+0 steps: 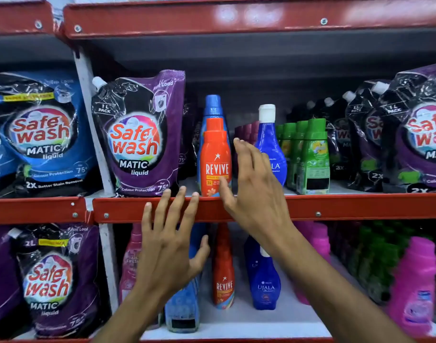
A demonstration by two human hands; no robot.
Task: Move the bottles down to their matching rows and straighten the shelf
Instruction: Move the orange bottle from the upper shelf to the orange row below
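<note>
Both bare forearms rise from the lower edge of the view, the left from lower centre-left, the right from the lower right corner, angling up and inward. The left hand (pixel 171 246) is held flat, back toward the camera, four fingers spread and pointing up, thumb splayed out to the right; it holds nothing. The right hand (pixel 255 186), above and to the right of it, is open too, fingers together and tilted up-left, thumb stretched out leftward, grasping nothing.
</note>
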